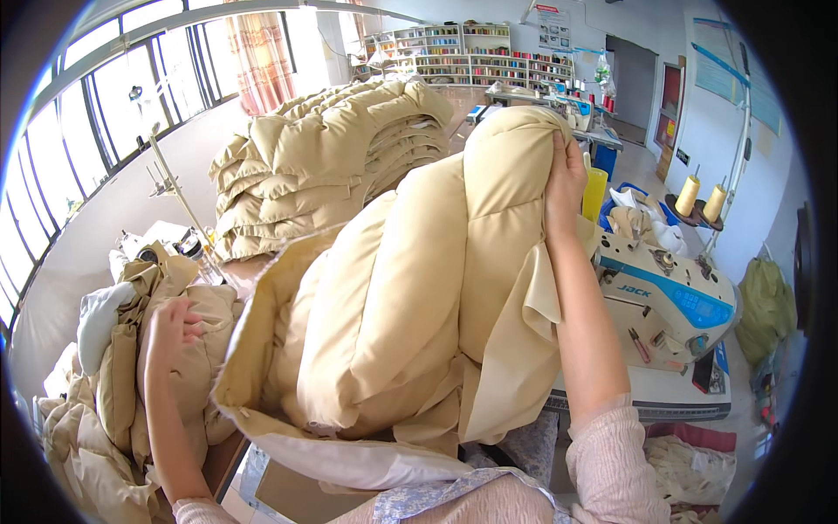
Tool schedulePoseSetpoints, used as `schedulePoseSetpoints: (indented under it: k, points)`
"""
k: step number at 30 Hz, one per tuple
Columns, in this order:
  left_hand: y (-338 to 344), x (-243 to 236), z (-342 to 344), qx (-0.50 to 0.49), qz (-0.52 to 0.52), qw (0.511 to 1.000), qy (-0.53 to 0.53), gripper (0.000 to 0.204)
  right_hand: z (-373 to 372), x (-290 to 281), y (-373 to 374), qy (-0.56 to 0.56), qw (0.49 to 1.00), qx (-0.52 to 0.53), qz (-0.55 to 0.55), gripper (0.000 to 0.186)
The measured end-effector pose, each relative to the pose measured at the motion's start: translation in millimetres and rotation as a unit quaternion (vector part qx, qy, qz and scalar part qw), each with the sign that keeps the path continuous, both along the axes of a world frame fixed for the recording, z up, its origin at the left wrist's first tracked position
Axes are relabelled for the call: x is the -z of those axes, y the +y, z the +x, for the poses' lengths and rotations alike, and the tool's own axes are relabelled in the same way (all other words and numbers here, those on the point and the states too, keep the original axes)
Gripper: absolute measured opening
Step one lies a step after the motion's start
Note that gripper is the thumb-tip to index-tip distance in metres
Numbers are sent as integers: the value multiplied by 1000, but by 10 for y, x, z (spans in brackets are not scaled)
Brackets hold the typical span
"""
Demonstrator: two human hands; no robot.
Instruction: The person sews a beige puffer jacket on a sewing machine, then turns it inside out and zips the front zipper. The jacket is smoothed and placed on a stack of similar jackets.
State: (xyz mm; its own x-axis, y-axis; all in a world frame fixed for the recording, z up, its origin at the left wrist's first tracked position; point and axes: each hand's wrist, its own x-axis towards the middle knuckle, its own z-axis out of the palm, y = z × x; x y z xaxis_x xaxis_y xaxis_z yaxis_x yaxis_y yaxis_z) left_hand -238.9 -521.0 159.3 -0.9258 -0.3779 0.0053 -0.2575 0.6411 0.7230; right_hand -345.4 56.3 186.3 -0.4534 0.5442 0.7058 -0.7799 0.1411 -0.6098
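Raised in front of me is a beige padded garment piece (410,271), puffy and stitched into channels, with a loose flap of thin beige cloth hanging at its right. My right hand (566,179) grips its upper right end, the thumb side partly hidden by the cloth. A raw edge and a pale lining show at the bottom of the piece. Off to the left, my left hand (175,327) is apart from it, with loosely bent, separated fingers over a heap of beige padded pieces (105,428). Nothing shows in those fingers.
A tall stack of folded beige padded pieces (288,148) stands behind. At right is a white and blue sewing machine (663,284), with red-handled snips (640,345) on its bed and two yellow thread cones (701,201) beyond. Thread shelves (463,65) line the far wall.
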Motion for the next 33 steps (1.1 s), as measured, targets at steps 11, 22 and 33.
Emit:
schedulePoseSetpoints:
  k: [11,22,33]
  points:
    - [2768,417,-430,313,-94,919,222,48,452,46,-116,-12,962,-272,-20,29]
    - [2211,-493,-1678,265,430,775,380,34,2004,1505,569,-266,810,234,467,24]
    - [2578,-107,-2447,113,-193,912,345,31,1590,1046,-355,-305,922,-238,11,45]
